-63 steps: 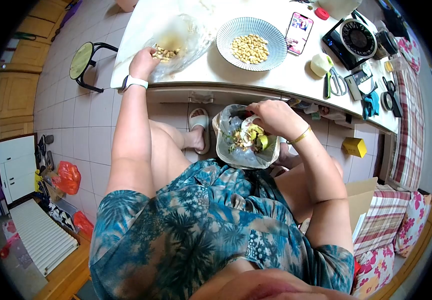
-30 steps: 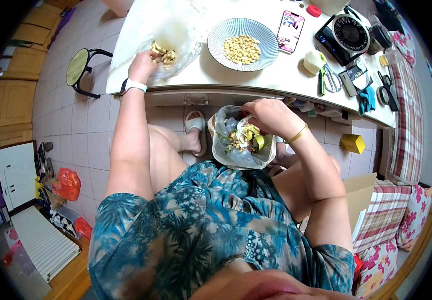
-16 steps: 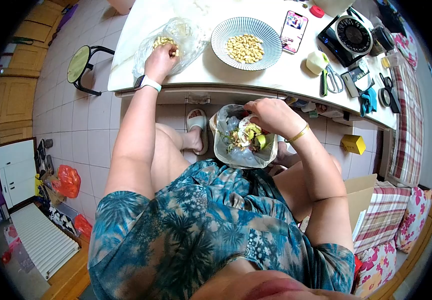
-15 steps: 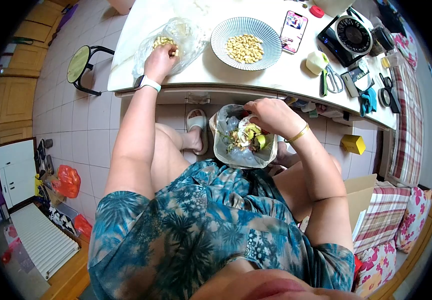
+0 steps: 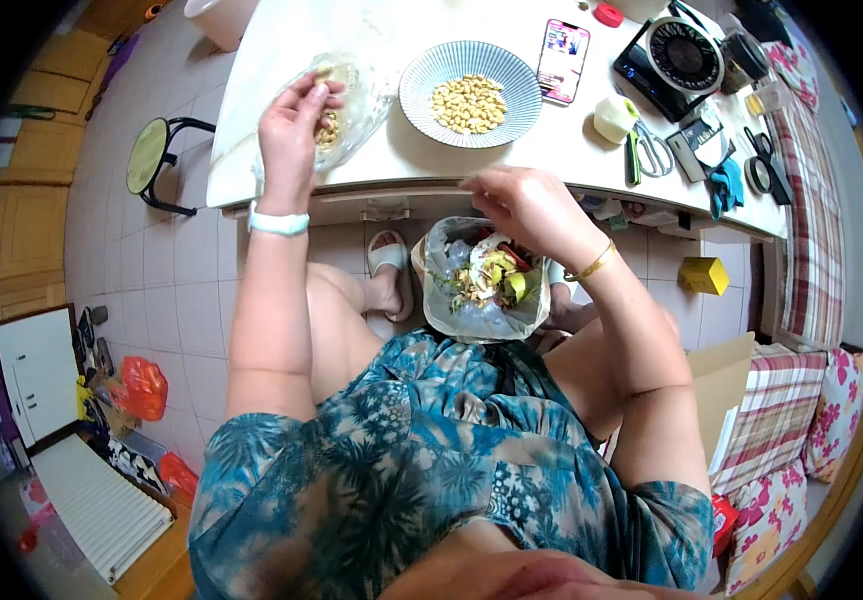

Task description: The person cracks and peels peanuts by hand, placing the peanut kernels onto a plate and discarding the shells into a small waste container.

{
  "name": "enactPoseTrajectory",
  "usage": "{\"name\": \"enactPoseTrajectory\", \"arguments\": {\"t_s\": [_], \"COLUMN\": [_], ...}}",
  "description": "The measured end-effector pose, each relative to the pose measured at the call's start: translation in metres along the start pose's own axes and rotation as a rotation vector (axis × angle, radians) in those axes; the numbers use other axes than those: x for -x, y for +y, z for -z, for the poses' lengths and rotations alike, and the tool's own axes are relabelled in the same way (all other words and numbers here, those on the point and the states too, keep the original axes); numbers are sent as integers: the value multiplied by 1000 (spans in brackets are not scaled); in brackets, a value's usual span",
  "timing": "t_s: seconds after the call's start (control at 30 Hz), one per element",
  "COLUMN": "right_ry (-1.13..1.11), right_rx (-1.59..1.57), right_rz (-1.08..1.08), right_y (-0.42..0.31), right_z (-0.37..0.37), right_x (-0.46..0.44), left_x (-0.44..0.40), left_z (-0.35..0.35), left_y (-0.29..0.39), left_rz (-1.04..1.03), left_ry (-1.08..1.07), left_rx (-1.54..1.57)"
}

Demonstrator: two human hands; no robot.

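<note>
"Left hand (image 5: 290,138)?"

"Upper left of frame, palm up over clear plastic bag (image 5: 356,108). Thumb and fingertips close together; can't tell if pinching anything. Unshelled peanuts (image 5: 329,132) in bag, just beside fingers."

"Right hand (image 5: 532,208)?"

"Center, right of middle, above waste bag (image 5: 540,322), near front edge of surface (image 5: 572,145). Fingers curled and bunched; can't tell if clamped on anything. Peelings and scraps (image 5: 497,272) inside waste bag."

"Shelled peanuts?"

"Pale pile of shelled peanuts (image 5: 469,103) in striped bowl (image 5: 416,96), top center. Bowl on surface, between plastic bag and phone (image 5: 563,62)."

"Rest?"

"Upper right: pale green-white fruit (image 5: 615,118), scissors (image 5: 656,153) just beside, black fan (image 5: 684,55) behind. Yellow box (image 5: 704,275) on floor, right side. Round stool (image 5: 149,156), left side."
</note>
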State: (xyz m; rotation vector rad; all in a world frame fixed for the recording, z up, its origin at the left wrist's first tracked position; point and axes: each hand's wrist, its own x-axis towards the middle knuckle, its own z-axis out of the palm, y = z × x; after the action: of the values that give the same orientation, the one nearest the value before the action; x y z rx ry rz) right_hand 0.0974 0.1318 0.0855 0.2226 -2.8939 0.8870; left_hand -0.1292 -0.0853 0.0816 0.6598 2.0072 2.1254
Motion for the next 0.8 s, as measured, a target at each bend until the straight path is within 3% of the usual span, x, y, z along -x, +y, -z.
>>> {"name": "enactPoseTrajectory", "arguments": {"t_s": [0.07, 0.1, 0.2, 0.3, 0.37, 0.43, 0.63, 0.73, 0.8], "right_ry": [268, 273, 373, 578, 581, 640, 607, 652, 634], "right_rx": [-198, -195, -418, -425, -455, -362, -349, 45, 107], "right_rz": [5, -4, -54, -10, -67, 44, 13, 166, 181], "right_y": [-2, -4, -6, -4, -7, -4, 5, 5, 3], "right_z": [-4, -3, 3, 3, 9, 11, 1, 13, 14], "right_x": [-6, -9, -15, -21, -22, -23, -17, -16, -16], "left_x": [15, 21, 34, 45, 53, 62, 70, 72, 75], "left_z": [-18, -29, -52, -69, -74, -80, -88, -100, -108], "left_y": [6, 9, 13, 10, 9, 10, 6, 11, 12], "left_rz": [164, 231, 307, 367, 414, 443, 482, 431, 316], "left_ry": [-147, -214, -334, -470, -549, -565, -663, -567, -540], "left_rx": [271, 354, 391, 434, 455, 428, 392, 292, 269]}}
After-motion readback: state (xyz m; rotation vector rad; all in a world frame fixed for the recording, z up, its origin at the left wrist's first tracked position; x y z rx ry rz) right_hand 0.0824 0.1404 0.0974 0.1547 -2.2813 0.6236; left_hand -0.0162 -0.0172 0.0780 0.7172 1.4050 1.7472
